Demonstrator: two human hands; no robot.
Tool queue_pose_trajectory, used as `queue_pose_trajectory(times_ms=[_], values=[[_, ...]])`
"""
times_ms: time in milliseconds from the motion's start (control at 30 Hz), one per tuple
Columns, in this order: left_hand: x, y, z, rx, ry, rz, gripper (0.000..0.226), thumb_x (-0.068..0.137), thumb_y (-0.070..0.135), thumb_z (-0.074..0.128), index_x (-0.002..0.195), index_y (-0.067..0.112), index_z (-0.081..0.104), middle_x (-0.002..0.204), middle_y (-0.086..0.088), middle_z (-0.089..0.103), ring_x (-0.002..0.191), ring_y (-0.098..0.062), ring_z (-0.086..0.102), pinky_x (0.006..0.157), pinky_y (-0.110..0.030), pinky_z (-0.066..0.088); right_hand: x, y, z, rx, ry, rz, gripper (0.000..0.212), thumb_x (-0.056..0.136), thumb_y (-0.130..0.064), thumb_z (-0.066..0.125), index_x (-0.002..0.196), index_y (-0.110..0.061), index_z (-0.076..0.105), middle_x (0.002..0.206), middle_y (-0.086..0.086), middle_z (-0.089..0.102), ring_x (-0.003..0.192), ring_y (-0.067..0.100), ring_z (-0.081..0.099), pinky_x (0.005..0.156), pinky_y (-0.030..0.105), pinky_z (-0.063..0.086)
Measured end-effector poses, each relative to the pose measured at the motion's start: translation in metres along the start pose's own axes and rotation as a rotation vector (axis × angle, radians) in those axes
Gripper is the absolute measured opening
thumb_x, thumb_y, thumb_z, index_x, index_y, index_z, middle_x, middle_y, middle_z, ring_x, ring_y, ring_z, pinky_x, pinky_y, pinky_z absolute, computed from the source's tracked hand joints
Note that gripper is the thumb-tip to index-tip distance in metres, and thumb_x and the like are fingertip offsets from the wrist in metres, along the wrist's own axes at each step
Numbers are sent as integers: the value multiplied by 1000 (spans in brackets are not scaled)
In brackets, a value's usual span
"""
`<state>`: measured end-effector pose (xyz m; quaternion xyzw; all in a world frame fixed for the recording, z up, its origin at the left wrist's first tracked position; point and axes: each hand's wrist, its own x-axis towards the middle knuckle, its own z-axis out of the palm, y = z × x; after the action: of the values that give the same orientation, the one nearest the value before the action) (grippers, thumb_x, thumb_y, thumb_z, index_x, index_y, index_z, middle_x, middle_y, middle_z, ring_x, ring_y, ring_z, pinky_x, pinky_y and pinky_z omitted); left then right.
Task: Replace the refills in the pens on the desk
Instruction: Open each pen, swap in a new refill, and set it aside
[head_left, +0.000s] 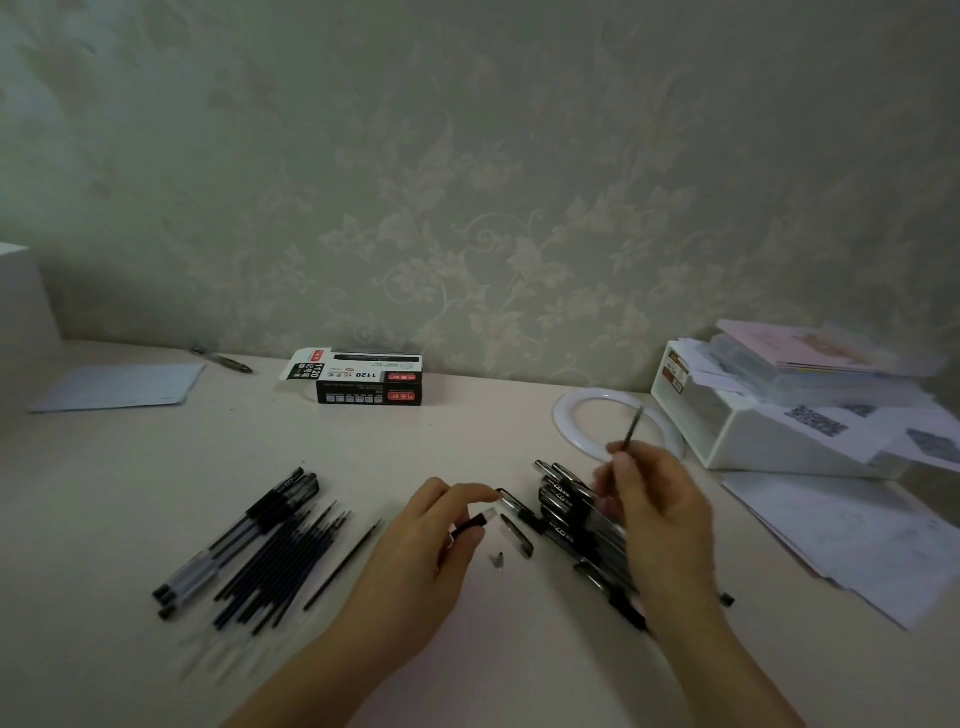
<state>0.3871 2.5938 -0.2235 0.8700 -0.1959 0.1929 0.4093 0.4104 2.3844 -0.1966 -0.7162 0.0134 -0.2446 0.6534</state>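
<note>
My left hand (431, 551) grips a pen barrel (475, 524) with a black grip section, held low over the desk's middle. My right hand (654, 499) pinches a thin dark refill (632, 428) that points up and away. A pen cap (517, 535) and a small pen tip (498, 561) lie on the desk between my hands. A pile of black pens (576, 519) lies under and beside my right hand. To the left lie several loose refills (283, 564) and a few assembled pens (244, 535).
Two black-and-white pen boxes (363, 376) stand at the back by the wall. A white ring (571, 421) and a white organiser (769, 426) piled with papers stand right. Loose sheets (857, 540) lie front right; a blue sheet (119, 387) and a pen (223, 359) lie back left.
</note>
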Motion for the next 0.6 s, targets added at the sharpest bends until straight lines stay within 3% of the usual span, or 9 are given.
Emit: queue_pose_trajectory(times_ms=[100, 233, 333, 600], values=[[0, -2, 0, 10, 6, -26, 29, 96, 22, 55, 118, 41, 55, 96, 20, 47, 77, -10, 54, 66, -15, 44, 8, 6, -24, -518, 52, -272, 15, 93, -17, 63, 99, -27, 73, 85, -15, 66, 79, 3, 61, 66, 11, 47], [0, -4, -1, 25, 8, -66, 25, 96, 22, 55, 114, 39, 58, 95, 23, 47, 78, -6, 53, 68, -11, 41, 11, 23, -36, -881, 33, -209, 18, 94, -10, 61, 105, -13, 75, 94, 1, 65, 83, 23, 59, 73, 35, 50], [0, -4, -2, 16, 1, -78, 23, 96, 22, 56, 111, 39, 59, 95, 22, 48, 79, -5, 53, 68, -12, 42, 11, 25, -35, -1009, 5, -198, 19, 94, -11, 59, 103, -15, 75, 92, 7, 67, 83, 30, 58, 75, 43, 50], [1, -1, -6, 74, -7, -81, 22, 96, 21, 55, 114, 32, 58, 97, 21, 47, 81, 2, 52, 69, -7, 40, 10, 27, -33, -1038, -6, -186, 18, 96, -17, 58, 99, -14, 75, 87, 6, 68, 81, 30, 58, 72, 41, 48]])
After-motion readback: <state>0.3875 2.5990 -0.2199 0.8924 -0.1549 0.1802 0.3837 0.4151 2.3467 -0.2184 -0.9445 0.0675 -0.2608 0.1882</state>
